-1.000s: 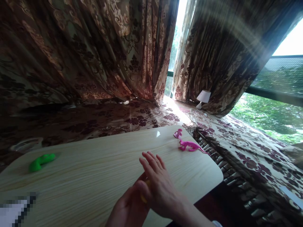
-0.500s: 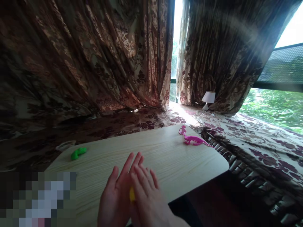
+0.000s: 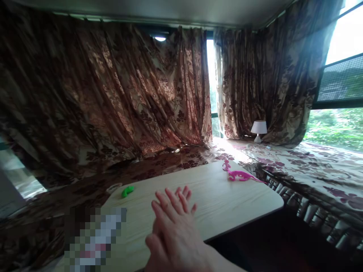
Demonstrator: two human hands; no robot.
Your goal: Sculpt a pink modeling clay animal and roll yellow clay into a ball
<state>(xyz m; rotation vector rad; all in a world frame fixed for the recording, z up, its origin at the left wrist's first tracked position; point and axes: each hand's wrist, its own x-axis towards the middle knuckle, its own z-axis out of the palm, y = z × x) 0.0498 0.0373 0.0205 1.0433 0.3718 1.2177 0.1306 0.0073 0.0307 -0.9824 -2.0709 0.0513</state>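
Note:
Palm against palm, my right hand [image 3: 184, 234] lies over my left hand [image 3: 155, 249] above the near part of the table. The fingers of my right hand are stretched out and cover most of the left, whose thumb side and some fingertips show. A piece of yellow modelling clay, seen between the palms a moment earlier, is now hidden by them. Beyond the hands to the left, a curved green clay piece [image 3: 127, 191] lies near the table's far corner. Pink clay [image 3: 241, 176], drawn out into a thin tail, lies at the far right.
The pale wooden table [image 3: 249, 204] has rounded corners. On its left is a blurred-out flat item [image 3: 98, 240]. A clear round container [image 3: 114, 187] sits behind the green piece. A white lamp [image 3: 258, 130] stands on the patterned cloth by the curtains [image 3: 170, 98].
My right hand has slid forward over the left, covering the yellow clay. The camera has tilted up and turned slightly left, shifting the table in view. The green and pink pieces stay put.

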